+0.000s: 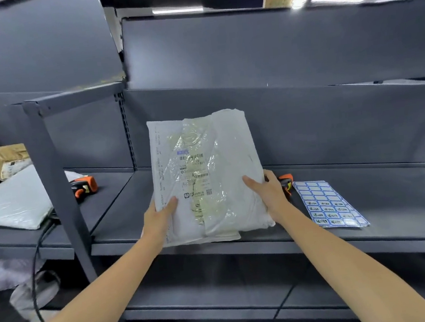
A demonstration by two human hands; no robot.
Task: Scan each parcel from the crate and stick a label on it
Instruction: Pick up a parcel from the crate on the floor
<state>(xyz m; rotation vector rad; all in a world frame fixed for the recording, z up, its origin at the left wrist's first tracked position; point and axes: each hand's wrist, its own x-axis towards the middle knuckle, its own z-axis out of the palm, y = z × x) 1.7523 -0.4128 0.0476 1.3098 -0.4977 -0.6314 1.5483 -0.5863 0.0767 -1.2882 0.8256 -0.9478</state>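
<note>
A flat white plastic parcel point(208, 177) with a printed barcode label facing me stands tilted over the grey shelf point(366, 191). My left hand point(159, 216) grips its lower left edge, thumb on the front. My right hand point(267, 189) grips its right edge. An orange and black scanner point(286, 182) lies on the shelf just behind my right hand, mostly hidden. A sheet of blue and white labels point(328, 205) lies flat to the right of it.
A second orange scanner point(84, 186) with a black cable lies on the shelf to the left, beside a grey upright post point(53, 177). Another white parcel point(11, 203) and brown boxes point(4, 161) sit far left. A lower shelf runs below.
</note>
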